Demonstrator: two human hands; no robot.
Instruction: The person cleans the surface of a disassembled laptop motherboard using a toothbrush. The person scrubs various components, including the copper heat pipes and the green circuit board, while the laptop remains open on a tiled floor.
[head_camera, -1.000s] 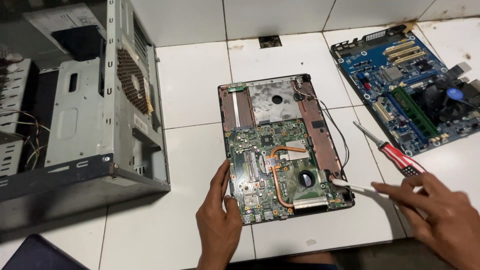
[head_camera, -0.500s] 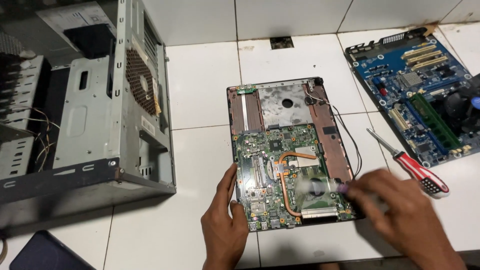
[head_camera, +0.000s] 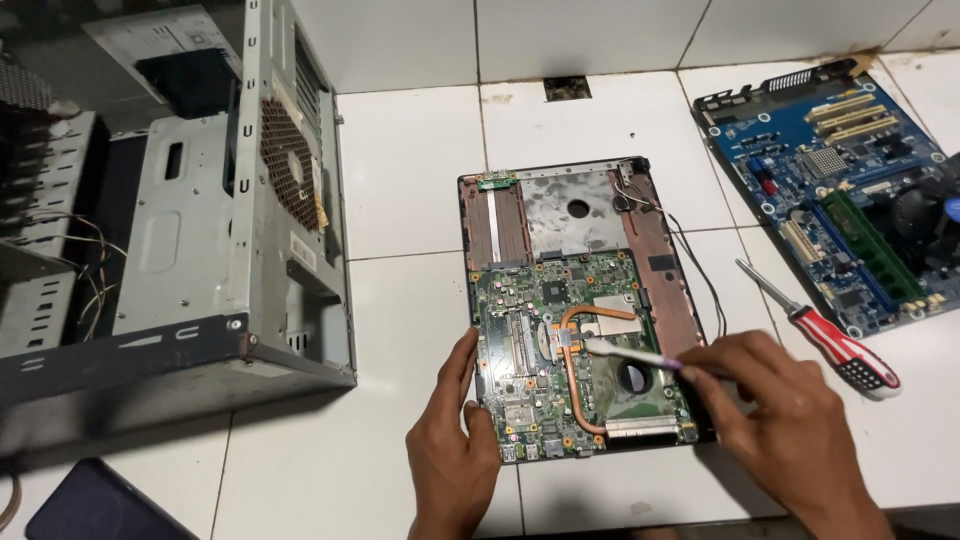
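Right hand (head_camera: 790, 420) fingers pinched on a thin white brush (head_camera: 630, 353), bristle tip touching the copper heat pipe (head_camera: 572, 375). Left hand (head_camera: 455, 455) flat, fingers together, thumb spread, pressing the left edge of the opened laptop base (head_camera: 580, 310) on white tile. Green board seated inside it. Red-handled screwdriver (head_camera: 835, 350) just beside right hand. Brush handle end possibly purple; hard to tell.

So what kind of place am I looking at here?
Probably an informal computer repair spot, with the work done on a white tiled floor. An opened laptop lies between the hands, an open desktop case sits at left, and a bare blue circuit board and screwdriver at right.
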